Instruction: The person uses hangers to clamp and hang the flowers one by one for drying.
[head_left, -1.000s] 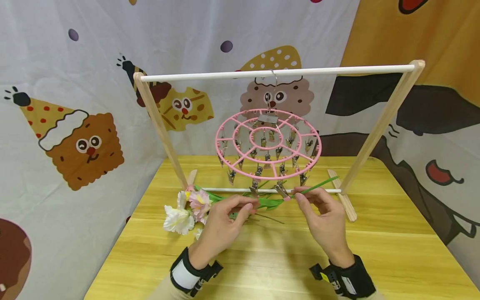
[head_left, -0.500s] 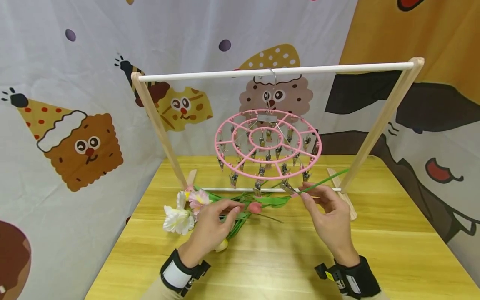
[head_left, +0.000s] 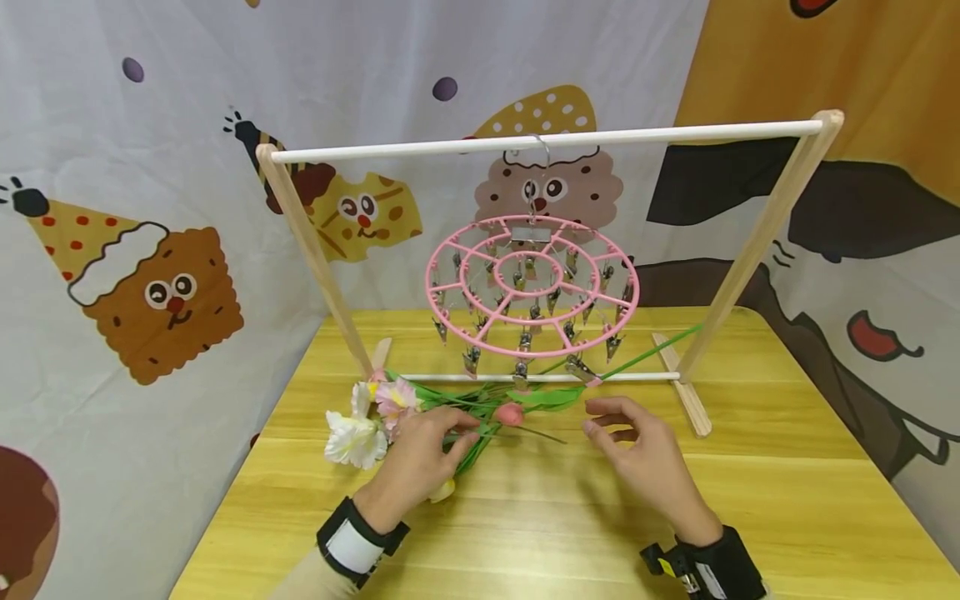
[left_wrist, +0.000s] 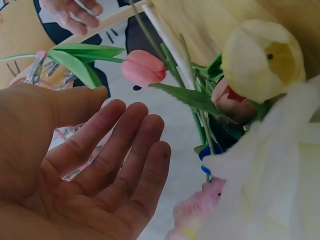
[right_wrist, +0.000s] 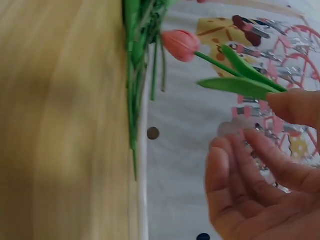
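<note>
A pink artificial tulip (head_left: pixel 509 414) hangs sideways from a metal clip (head_left: pixel 580 369) at the front of the round pink clip hanger (head_left: pixel 532 356). Its green stem runs up to the right, past the clip. My right hand (head_left: pixel 643 446) is just below and right of that clip, fingers loosely bent and holding nothing. To the left of the tulip's bloom, my left hand (head_left: pixel 420 454) hovers by the pile of artificial flowers, its palm bare in the left wrist view. That pile has a white bloom (head_left: pixel 356 440), a pale pink bloom (head_left: pixel 397 406) and a yellow bloom (head_left: pixel 442 490).
The hanger hooks over the white top rod (head_left: pixel 420 150) of a wooden rack, with many other clips dangling from it. The rack's right post (head_left: pixel 772 217) and foot (head_left: pixel 692 400) stand on the wooden table (head_left: pixel 540 533). A printed cloth (head_left: pixel 360 67) hangs behind.
My right hand has let go at the clip and stem and drawn back toward me. My left hand has moved left, off the tulip, whose bloom now shows. The stem's end has swung up slightly.
</note>
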